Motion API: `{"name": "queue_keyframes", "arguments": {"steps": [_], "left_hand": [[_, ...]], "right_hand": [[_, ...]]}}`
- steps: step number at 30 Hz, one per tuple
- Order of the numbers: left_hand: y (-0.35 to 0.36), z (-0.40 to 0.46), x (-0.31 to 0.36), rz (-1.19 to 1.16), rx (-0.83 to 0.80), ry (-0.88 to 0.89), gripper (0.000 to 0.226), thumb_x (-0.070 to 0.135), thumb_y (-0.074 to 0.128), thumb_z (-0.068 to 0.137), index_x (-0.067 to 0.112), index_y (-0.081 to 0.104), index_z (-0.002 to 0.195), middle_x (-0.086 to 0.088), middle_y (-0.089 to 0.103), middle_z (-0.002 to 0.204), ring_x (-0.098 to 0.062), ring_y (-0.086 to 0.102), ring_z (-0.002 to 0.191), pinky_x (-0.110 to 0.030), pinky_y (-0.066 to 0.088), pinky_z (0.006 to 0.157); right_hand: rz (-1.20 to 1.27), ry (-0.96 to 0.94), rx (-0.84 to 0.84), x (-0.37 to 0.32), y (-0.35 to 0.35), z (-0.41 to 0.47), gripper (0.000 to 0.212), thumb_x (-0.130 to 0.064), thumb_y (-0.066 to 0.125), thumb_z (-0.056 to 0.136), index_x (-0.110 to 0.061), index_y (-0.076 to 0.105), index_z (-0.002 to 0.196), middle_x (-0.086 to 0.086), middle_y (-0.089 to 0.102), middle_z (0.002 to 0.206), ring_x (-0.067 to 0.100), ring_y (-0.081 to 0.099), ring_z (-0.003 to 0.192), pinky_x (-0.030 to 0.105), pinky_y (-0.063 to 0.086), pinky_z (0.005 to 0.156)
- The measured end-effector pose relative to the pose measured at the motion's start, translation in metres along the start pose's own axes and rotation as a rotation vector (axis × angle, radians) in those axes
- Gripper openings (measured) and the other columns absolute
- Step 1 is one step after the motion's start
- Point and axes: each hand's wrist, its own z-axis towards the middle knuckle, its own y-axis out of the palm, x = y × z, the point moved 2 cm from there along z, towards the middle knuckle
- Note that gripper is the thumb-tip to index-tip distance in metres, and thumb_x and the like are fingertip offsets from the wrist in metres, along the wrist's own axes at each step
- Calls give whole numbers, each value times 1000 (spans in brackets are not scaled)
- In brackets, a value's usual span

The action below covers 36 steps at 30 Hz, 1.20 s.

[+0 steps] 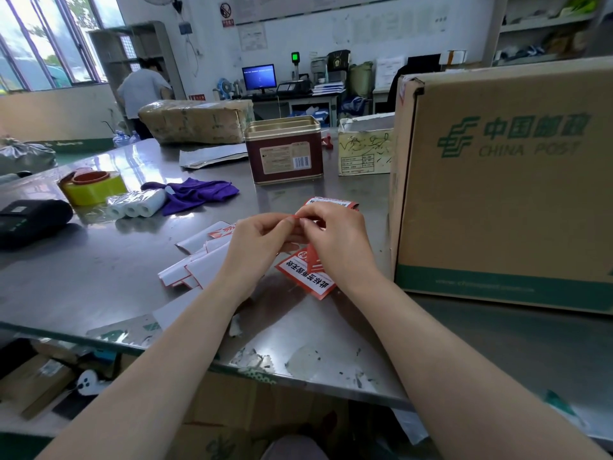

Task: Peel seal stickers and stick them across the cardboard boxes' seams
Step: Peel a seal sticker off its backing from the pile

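Both my hands meet over the steel table (99,283), fingertips together. My left hand (255,244) has its fingers curled, thumb and forefinger pinching the top edge of a red-and-white seal sticker (306,272). My right hand (335,240) is curled too, pinching the same top edge right against the left fingertips, a thin red sliver showing between them. Can't tell whether the sticker is already parting from its backing. The sticker hangs down below and between my hands, its lower end with black characters on white reaching the table surface near my right wrist.

A second red-edged sticker sheet (331,203) lies flat on the table just beyond my right hand, partly hidden by my fingers. Left of my left hand, a loose pile of white backing strips (195,260) lies spread on the table, touching or passing under my left wrist.

The big China Post cardboard box (504,194) stands on the table to my right, just beside my right forearm, not touched by either hand. Its green logo side faces me; the top seam isn't visible.

Further back: brown tin (285,151) beyond my hands, a small worn white box (365,147) between the tin and the big box, a taped brown parcel (195,121) behind. To the left: purple cloth (199,194), wrapped white paper rolls (136,204), yellow tape roll (96,187), black device (30,220).
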Motion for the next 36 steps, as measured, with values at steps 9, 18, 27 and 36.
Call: {"name": "queue_keyframes", "arguments": {"steps": [9, 18, 27, 36], "left_hand": [[-1, 0, 0, 126, 9, 112, 21, 8, 52, 93, 9, 73, 92, -10, 74, 83, -20, 72, 78, -35, 57, 77], [-2, -3, 4, 328, 6, 236, 22, 11, 53, 93, 20, 73, 91, 0, 73, 79, -8, 69, 74, -33, 58, 76], [0, -4, 8, 377, 2, 270, 21, 14, 54, 92, 25, 72, 88, 7, 72, 78, -7, 69, 74, -29, 57, 73], [-6, 0, 11, 395, 220, 143, 21, 15, 52, 91, 15, 73, 90, 3, 67, 80, -6, 59, 75, -18, 46, 67]], "right_hand": [[-26, 0, -15, 0, -1, 0, 20, -12, 51, 95, -10, 69, 103, 4, 69, 100, 4, 54, 83, 5, 39, 69], [23, 55, -46, 0, -1, -1, 20, -21, 54, 94, -12, 69, 106, 3, 70, 98, 9, 62, 84, 12, 47, 70], [4, 116, -34, -1, -5, -4, 23, -27, 49, 97, -15, 67, 105, 0, 67, 95, 3, 57, 69, 2, 38, 55], [56, 301, 43, 7, -11, 1, 13, -29, 46, 97, -21, 53, 88, -5, 56, 85, 3, 51, 62, 12, 41, 53]]}}
